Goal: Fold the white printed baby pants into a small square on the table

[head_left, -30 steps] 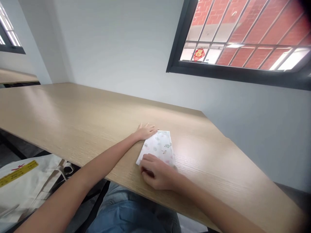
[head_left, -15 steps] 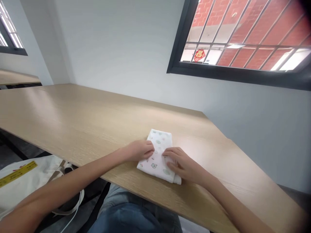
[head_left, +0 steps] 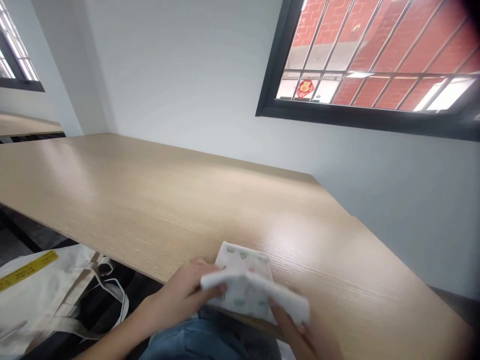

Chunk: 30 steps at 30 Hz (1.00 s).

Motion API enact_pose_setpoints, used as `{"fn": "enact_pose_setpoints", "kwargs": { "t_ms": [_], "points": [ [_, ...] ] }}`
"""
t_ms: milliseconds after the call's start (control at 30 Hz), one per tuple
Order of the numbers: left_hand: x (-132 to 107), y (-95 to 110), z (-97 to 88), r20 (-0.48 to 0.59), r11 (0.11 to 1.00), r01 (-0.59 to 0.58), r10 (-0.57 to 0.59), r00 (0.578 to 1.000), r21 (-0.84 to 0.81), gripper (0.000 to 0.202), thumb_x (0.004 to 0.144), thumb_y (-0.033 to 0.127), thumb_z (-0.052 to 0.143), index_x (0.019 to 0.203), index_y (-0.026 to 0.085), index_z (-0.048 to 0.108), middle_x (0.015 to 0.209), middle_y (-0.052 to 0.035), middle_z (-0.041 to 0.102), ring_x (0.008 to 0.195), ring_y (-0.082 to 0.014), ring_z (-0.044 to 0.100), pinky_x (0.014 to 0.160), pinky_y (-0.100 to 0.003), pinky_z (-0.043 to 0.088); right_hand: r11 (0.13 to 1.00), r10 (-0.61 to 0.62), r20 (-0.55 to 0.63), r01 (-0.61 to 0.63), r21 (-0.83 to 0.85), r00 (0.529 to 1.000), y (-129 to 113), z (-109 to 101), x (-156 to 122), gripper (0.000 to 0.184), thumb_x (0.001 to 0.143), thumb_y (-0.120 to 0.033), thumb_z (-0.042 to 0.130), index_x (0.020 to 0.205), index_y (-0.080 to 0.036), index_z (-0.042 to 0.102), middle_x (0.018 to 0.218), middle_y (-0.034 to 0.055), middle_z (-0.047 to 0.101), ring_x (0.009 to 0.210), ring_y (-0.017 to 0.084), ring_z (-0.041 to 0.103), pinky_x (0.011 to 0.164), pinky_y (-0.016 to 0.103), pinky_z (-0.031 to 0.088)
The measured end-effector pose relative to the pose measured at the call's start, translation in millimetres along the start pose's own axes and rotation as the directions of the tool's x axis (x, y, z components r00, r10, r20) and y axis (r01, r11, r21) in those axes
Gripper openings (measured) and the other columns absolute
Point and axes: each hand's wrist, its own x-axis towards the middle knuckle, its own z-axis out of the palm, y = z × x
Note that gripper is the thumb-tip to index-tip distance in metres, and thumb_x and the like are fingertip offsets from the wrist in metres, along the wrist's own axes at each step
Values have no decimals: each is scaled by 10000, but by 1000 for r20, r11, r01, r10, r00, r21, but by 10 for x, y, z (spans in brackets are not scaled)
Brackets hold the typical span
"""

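A folded white cloth with small printed figures is held at the near edge of the wooden table, partly lifted off it. My left hand grips its left end with the fingers closed round the fabric. My right hand is under the right end, fingers closed on the cloth; most of that hand is hidden by the cloth and smeared by motion.
A cream canvas bag with a yellow label and loose straps lies on the floor at the left. My blue jeans show below the table edge. A white wall and a barred window stand behind the table.
Both hands drew the folded cloth from the middle of the table towards its near edge and took hold of it by its ends, lifting it partly off the surface.
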Motion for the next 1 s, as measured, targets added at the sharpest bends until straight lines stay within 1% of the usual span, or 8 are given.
{"fn": "enact_pose_setpoints", "kwargs": {
  "t_ms": [133, 433, 533, 600, 667, 767, 900, 1000],
  "points": [
    [347, 19, 96, -197, 941, 279, -316, 928, -193, 403, 882, 501, 316, 903, 179, 556, 836, -23, 624, 751, -169, 558, 615, -239, 399, 954, 299, -52, -297, 42, 953, -205, 79, 372, 408, 843, -530, 357, 917, -183, 558, 847, 54, 641, 800, 223, 593, 641, 289, 462],
    [591, 103, 154, -282, 835, 511, -450, 847, 204, 288, 884, 377, 322, 946, 184, 527, 726, -69, 605, 699, -244, 581, 588, -299, 376, 881, 434, -30, -431, -197, 901, -286, 75, 658, 247, 851, -367, 329, 835, -194, 504, 750, 45, 596, 658, 195, 538, 575, 283, 393],
    [584, 107, 168, -320, 810, 541, -462, 827, 227, 416, 889, 350, 330, 1239, 132, 386, 901, -125, 599, 815, -268, 586, 648, -337, 423, 859, 394, -92, -402, -317, 915, -279, 114, 639, 410, 873, -380, 277, 1163, -138, 435, 807, 91, 594, 666, 233, 559, 558, 321, 409],
    [602, 140, 217, -409, 814, 511, -381, 829, 278, 494, 893, 289, 333, 1350, 122, 242, 1145, -179, 504, 993, -277, 539, 747, -369, 440, 857, 239, -229, -316, -408, 944, -273, 184, 626, 510, 878, -355, 267, 1323, -107, 290, 997, 171, 559, 818, 290, 567, 618, 379, 436],
    [641, 191, 294, -448, 833, 392, -201, 871, 390, 476, 894, 237, 336, 1357, 155, 266, 1328, -164, 365, 1176, -281, 413, 903, -412, 390, 853, -20, -320, -150, -499, 947, -260, 285, 610, 488, 877, -289, 269, 1332, -117, 309, 1199, 205, 461, 1036, 328, 489, 767, 456, 421],
    [666, 222, 404, -288, 841, 158, -3, 957, 518, 408, 908, 223, 316, 1310, 189, 375, 1387, -78, 348, 1283, -263, 275, 1057, -473, 206, 827, -248, -218, 89, -555, 944, -194, 405, 563, 432, 873, -202, 244, 1264, -149, 421, 1297, 138, 434, 1184, 304, 380, 952, 546, 274],
    [445, 57, 377, -224, 873, 211, -120, 967, 439, 457, 926, 369, 257, 1321, 165, 366, 1368, -73, 384, 1286, -261, 275, 1061, -496, 190, 894, -99, -60, 62, -444, 993, 17, 267, 404, 459, 899, -313, 236, 1287, -128, 395, 1304, 111, 450, 1205, 265, 383, 977, 495, 326],
    [216, -106, 218, -273, 898, 318, -238, 932, 305, 532, 923, 433, 218, 1358, 133, 285, 1412, -99, 299, 1305, -228, 244, 1074, -431, 197, 926, -18, -112, -26, -377, 994, 171, 27, 188, 468, 898, -395, 236, 1215, -140, 466, 1258, 108, 496, 1146, 244, 460, 923, 422, 422]
  ]
}}
